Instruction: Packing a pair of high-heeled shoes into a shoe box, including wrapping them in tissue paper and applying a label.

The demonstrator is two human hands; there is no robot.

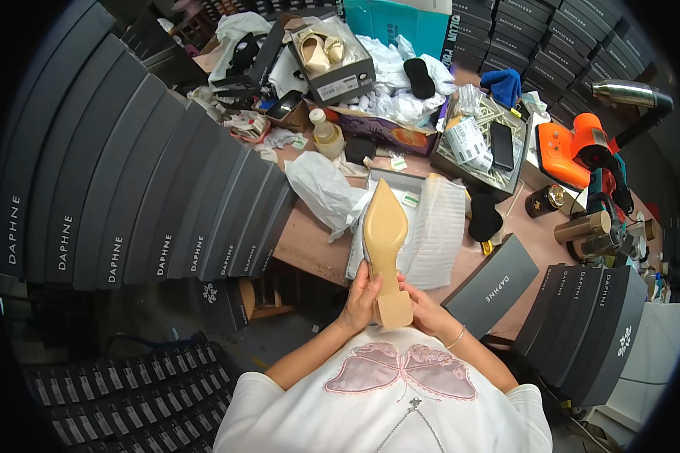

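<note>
A beige pointed block-heel shoe [384, 241] is held sole-up in front of me, its toe pointing away over an open shoe box [389, 180] lined with white paper. My left hand [362, 297] grips the shoe's left side near the heel. My right hand [425, 306], with a thin bracelet at the wrist, holds the heel block from the right. A white foam sheet [440, 226] lies under the shoe in the box.
Stacks of dark grey shoe boxes [128, 189] rise at my left and stand at the right [582, 317]. The wooden table [310, 245] carries crumpled white paper [321, 185], a box with beige shoes [329, 57], an orange heat gun [578, 147], a small bottle [326, 134].
</note>
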